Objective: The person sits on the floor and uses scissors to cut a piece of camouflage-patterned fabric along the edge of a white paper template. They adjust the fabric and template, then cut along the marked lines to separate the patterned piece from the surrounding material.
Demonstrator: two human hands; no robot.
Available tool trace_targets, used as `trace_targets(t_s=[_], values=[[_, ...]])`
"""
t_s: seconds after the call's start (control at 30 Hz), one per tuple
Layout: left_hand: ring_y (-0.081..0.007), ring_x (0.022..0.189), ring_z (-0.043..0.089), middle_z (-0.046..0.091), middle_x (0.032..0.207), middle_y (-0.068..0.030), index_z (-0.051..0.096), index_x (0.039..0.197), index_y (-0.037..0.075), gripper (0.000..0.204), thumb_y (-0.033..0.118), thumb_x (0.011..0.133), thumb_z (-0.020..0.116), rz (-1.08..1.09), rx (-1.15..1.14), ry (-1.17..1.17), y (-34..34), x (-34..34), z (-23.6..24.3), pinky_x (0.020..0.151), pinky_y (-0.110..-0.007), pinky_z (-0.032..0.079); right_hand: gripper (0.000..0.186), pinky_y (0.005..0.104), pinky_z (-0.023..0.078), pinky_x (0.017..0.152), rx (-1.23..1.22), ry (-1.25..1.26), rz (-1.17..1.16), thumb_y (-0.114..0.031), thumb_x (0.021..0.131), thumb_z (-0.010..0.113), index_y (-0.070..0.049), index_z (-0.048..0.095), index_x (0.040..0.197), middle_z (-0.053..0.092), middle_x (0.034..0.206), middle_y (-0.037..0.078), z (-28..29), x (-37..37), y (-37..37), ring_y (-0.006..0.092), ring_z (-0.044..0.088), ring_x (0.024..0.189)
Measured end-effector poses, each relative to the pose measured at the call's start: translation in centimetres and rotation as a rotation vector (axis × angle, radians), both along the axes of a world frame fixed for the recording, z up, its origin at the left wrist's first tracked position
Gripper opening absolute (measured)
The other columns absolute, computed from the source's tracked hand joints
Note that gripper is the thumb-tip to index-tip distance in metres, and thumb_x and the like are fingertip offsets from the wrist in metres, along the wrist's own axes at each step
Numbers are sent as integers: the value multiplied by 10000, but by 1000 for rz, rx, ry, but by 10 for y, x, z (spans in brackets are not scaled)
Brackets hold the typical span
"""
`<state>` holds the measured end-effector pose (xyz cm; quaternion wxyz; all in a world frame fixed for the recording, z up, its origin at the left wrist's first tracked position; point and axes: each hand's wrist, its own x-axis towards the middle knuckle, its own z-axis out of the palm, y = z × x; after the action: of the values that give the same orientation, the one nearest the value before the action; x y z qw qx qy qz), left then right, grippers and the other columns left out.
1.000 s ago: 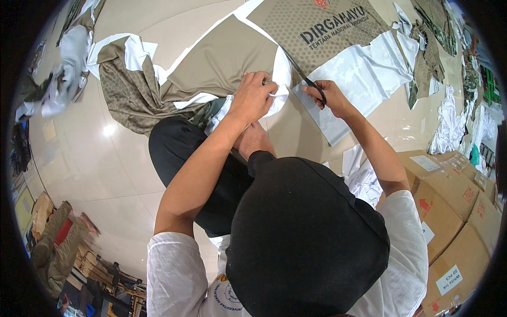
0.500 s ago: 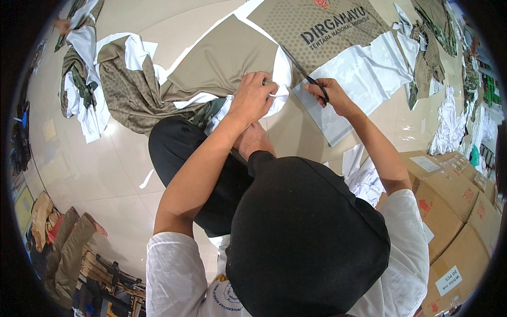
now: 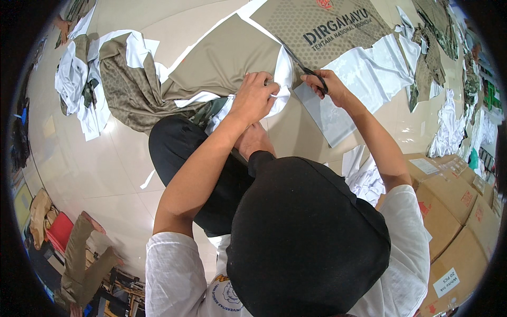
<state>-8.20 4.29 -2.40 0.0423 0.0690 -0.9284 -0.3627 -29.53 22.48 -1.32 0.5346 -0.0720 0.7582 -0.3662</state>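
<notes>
My left hand (image 3: 255, 99) is closed on the white edge of a khaki fabric piece (image 3: 222, 58) spread on the floor. In my right hand (image 3: 334, 89) is a pair of scissors (image 3: 299, 62) with black handles. Its blades point up and left, lying along the seam between the white margin and a khaki printed fabric panel (image 3: 338, 37) with dark lettering and a red emblem. Beneath my right hand lies a pale, whitish fabric sheet (image 3: 364, 74). A bunched, hexagon-patterned khaki part (image 3: 124, 87) trails off to the left.
Cardboard boxes (image 3: 449, 201) are stacked at my right, near crumpled white cloth (image 3: 364, 177). More fabric scraps (image 3: 446, 127) lie at the right. At the far left another person's hand (image 3: 62, 26) is near white fabric (image 3: 74, 71). Someone's trousered legs (image 3: 84, 253) show at lower left.
The scissors have moved slightly up and left, while my left hand stays in place. At far left the fabric has been rearranged. The other person's legs at lower left have shifted.
</notes>
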Motion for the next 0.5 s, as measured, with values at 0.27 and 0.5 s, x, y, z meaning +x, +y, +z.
trace_targets(t_s=[0.27, 0.5], values=[[-346, 1250, 528, 597, 1239, -118, 715, 984, 104, 124, 98, 861, 714, 14, 33, -17, 1, -1, 0, 1157, -553, 359, 354, 244, 369, 456, -10, -17, 21, -368, 872, 825, -99, 614, 782, 511, 663, -39, -1, -6, -1, 73, 491, 532], [-344, 1254, 528, 593, 1244, -122, 717, 988, 104, 126, 99, 862, 717, 10, 28, -28, 1, -1, 2, 1162, -552, 354, 343, 239, 370, 457, -14, 0, 54, -354, 880, 822, -98, 617, 778, 507, 641, -39, 2, -6, -2, 69, 492, 525]])
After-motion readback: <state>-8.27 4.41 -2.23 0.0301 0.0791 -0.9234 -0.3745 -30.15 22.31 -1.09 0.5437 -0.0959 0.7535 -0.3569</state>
